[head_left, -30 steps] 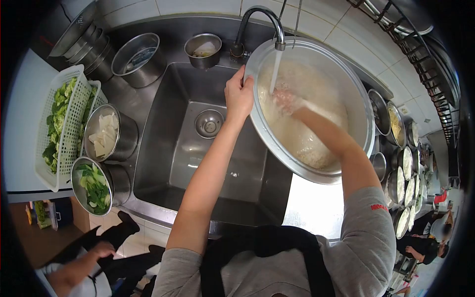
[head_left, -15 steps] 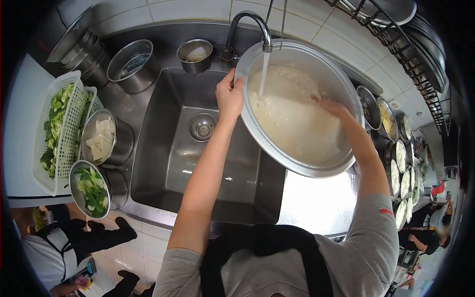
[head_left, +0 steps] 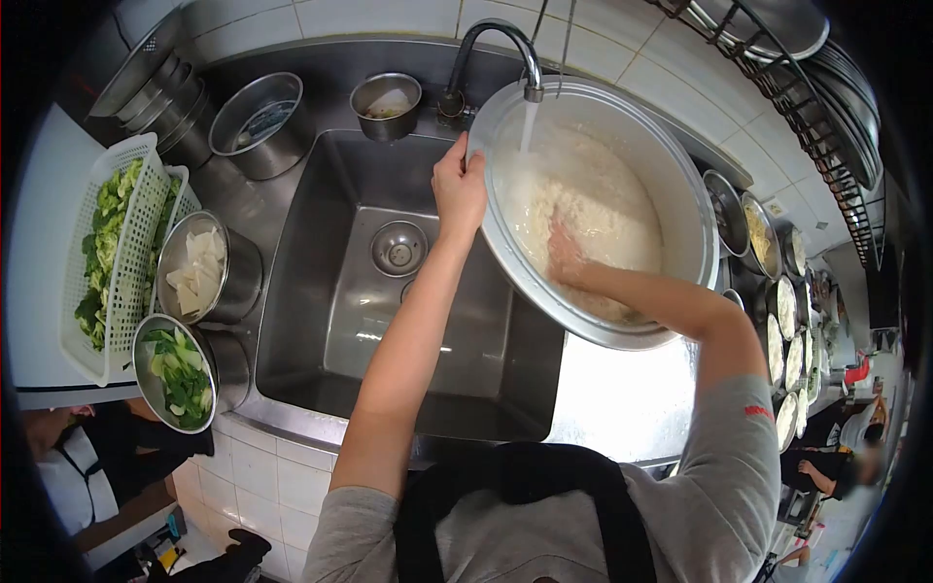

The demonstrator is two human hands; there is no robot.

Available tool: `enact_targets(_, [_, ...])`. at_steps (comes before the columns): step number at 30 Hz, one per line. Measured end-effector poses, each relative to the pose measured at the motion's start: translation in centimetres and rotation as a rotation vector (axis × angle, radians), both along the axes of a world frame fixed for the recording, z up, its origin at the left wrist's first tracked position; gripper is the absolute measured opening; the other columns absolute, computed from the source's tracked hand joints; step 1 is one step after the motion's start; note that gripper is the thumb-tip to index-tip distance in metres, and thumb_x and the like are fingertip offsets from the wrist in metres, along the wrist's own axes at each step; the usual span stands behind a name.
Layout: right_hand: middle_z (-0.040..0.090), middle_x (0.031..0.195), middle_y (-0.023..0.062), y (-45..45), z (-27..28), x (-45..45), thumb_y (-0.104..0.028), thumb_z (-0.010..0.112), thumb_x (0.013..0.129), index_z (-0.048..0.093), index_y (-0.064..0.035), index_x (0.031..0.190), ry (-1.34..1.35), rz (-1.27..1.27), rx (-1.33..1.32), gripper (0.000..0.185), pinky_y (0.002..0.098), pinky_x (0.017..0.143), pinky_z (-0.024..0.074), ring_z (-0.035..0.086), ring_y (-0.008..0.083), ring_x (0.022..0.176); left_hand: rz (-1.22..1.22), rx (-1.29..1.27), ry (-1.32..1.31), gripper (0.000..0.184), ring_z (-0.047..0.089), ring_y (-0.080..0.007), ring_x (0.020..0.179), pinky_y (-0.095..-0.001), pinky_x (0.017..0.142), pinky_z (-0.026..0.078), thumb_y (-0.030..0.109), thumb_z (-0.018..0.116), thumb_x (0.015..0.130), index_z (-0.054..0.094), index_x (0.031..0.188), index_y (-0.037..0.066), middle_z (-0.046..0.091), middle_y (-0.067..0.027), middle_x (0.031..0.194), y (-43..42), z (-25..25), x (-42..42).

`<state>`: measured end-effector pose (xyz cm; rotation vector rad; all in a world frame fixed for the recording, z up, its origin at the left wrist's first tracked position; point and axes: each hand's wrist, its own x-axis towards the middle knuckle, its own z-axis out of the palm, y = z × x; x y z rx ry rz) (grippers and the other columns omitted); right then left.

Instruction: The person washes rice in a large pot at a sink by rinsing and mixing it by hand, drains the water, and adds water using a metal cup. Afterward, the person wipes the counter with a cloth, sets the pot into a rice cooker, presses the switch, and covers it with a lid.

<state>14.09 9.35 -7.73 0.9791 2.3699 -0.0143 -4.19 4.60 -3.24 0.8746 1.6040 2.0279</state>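
Note:
A large metal pot [head_left: 695,204] stands tilted beside the sink, holding rice [head_left: 612,214] in cloudy water. Water runs into it from the curved faucet [head_left: 534,89]. My left hand [head_left: 459,189] grips the pot's left rim, thumb and fingers closed round the edge. Inside the pot, my right hand [head_left: 567,251] is partly sunk in the rice and water near the left side; its fingertips are hidden, so I cannot tell whether the fingers are closed.
The sink basin [head_left: 389,321] lies left of the pot. Along its left are metal containers with white slices [head_left: 201,272] and green vegetables [head_left: 180,374], and a white basket [head_left: 126,262]. A wire rack [head_left: 807,117] hangs upper right. Other people are at lower left and far right.
My right hand has swept from the pot's right side to its left and into the rice. My left hand stays on the rim. The person at lower left has shifted.

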Motion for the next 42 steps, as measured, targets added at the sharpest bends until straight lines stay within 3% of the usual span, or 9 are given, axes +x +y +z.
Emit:
enact_targets(12, [0.040, 0.122, 0.0176, 12.1, 4.8, -4.6, -0.044, 0.041, 0.079, 0.043, -0.0062, 0.118, -0.174, 0.402, 0.324, 0.054, 0.0394, 0.096, 0.0275, 0.033, 0.0312, 0.116, -0.040, 0.011, -0.035, 0.039, 0.043, -0.0105, 0.052, -0.0257, 0.053, 0.038, 0.014, 0.053, 0.075, 0.049, 0.111, 0.000, 0.047, -0.0074, 0.055, -0.1, -0.2, -0.2])
enact_targets(15, [0.034, 0.127, 0.0165, 21.7, -0.8, 1.5, -0.054, 0.038, 0.079, 0.034, -0.0046, 0.124, 0.270, -0.053, 0.144, 0.067, 0.0390, 0.099, 0.0222, 0.030, 0.0277, 0.120, -0.023, -0.033, 0.025, 0.039, 0.044, -0.0106, 0.052, -0.0258, 0.053, 0.038, 0.014, 0.054, 0.075, 0.050, 0.111, 0.001, 0.049, -0.0074, 0.056, -0.3, 0.1, -0.4])
enact_targets(18, [0.022, 0.135, 0.0123, 17.0, 4.5, 4.7, -0.057, 0.027, 0.081, 0.023, -0.0318, 0.130, 0.145, -0.355, -0.026, 0.055, 0.0374, 0.103, 0.0142, 0.018, 0.0314, 0.125, -0.017, -0.063, 0.031, 0.038, 0.044, -0.0108, 0.052, -0.0259, 0.054, 0.038, 0.014, 0.054, 0.075, 0.050, 0.111, 0.001, 0.049, -0.0069, 0.056, -0.5, 0.7, -0.1])
enact_targets(22, [0.013, 0.137, 0.0167, 15.7, 1.7, 12.2, -0.058, 0.044, 0.075, 0.020, -0.0088, 0.132, 0.362, -0.594, -0.507, 0.079, 0.0371, 0.103, 0.0145, 0.015, 0.0288, 0.126, 0.001, -0.045, -0.009, 0.038, 0.044, -0.0112, 0.052, -0.0262, 0.054, 0.039, 0.013, 0.054, 0.075, 0.050, 0.110, 0.000, 0.050, -0.0069, 0.056, -0.2, 0.6, 0.0])
enact_targets(27, [0.006, 0.136, 0.0219, 2.3, 5.5, 9.0, -0.043, 0.054, 0.075, 0.016, -0.0034, 0.131, 0.130, -0.230, -0.209, 0.078, 0.0392, 0.102, 0.0170, 0.006, 0.0365, 0.126, 0.016, -0.015, 0.024, 0.037, 0.044, -0.0117, 0.052, -0.0264, 0.054, 0.039, 0.013, 0.053, 0.075, 0.050, 0.109, -0.002, 0.049, -0.0076, 0.056, -0.2, 0.5, 0.1])
enact_targets(30, [-0.004, 0.137, 0.0208, 0.0, 2.6, 6.5, -0.039, 0.068, 0.062, -0.006, -0.0020, 0.131, -0.045, -0.139, -0.195, 0.108, 0.0414, 0.103, 0.0129, 0.009, 0.0380, 0.125, 0.022, -0.007, 0.037, 0.037, 0.044, -0.0122, 0.052, -0.0267, 0.054, 0.039, 0.013, 0.053, 0.075, 0.050, 0.109, -0.002, 0.049, -0.0086, 0.056, 0.0, 0.2, 0.1])
enact_targets(33, [-0.001, 0.138, 0.0182, -1.3, -0.3, 3.0, -0.019, 0.067, 0.061, 0.001, -0.0092, 0.134, 0.133, -0.145, -0.039, 0.099, 0.0409, 0.103, 0.0128, 0.012, 0.0388, 0.124, 0.038, -0.027, 0.030, 0.037, 0.044, -0.0128, 0.051, -0.0273, 0.054, 0.039, 0.013, 0.052, 0.075, 0.050, 0.109, -0.003, 0.049, -0.0096, 0.056, -0.2, 0.4, 0.0])
enact_targets(35, [0.002, 0.138, 0.0166, -0.9, -1.0, 1.3, -0.016, 0.058, 0.069, 0.008, -0.0145, 0.134, 0.711, -0.018, -0.057, 0.082, 0.0421, 0.103, 0.0138, 0.017, 0.0389, 0.123, 0.033, -0.034, 0.033, 0.037, 0.044, -0.0129, 0.051, -0.0276, 0.055, 0.039, 0.013, 0.052, 0.075, 0.050, 0.109, -0.003, 0.049, -0.0098, 0.056, -0.4, 0.6, 0.2])
enact_targets(42, [0.006, 0.137, 0.0171, 8.0, -1.7, -6.3, -0.021, 0.056, 0.070, 0.012, -0.0114, 0.132, 0.354, 0.063, 0.116, 0.077, 0.0412, 0.103, 0.0139, 0.017, 0.0379, 0.123, 0.007, -0.050, -0.002, 0.039, 0.045, -0.0126, 0.052, -0.0276, 0.055, 0.039, 0.013, 0.053, 0.074, 0.049, 0.110, -0.002, 0.049, -0.0097, 0.056, -0.4, 0.4, -0.1])
